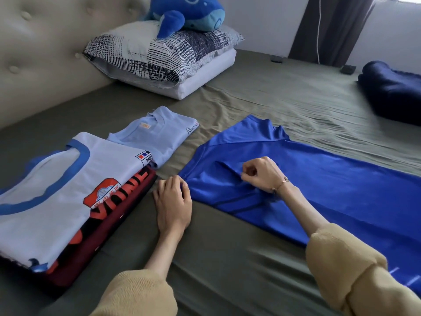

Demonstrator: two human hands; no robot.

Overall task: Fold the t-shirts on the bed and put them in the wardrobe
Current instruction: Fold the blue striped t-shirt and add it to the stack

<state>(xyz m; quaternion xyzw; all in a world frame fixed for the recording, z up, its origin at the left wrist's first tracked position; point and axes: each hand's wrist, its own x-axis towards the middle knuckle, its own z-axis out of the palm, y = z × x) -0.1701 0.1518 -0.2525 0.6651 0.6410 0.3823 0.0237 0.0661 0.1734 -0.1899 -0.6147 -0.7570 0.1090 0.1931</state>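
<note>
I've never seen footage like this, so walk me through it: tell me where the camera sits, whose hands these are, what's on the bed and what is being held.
There is one picture, from a camera worn on a person's head, looking down at their own two hands. The right hand is closed, pinching the fabric of a bright blue t-shirt spread on the olive bed sheet. The left hand rests at that shirt's edge; its fingertips curl over the edge, so a grip cannot be confirmed. To the left lies a stack of folded t-shirts, with a light blue folded t-shirt behind it. Further back are pillows with a blue plush toy on top, and a dark blue bundle at the right.
</note>
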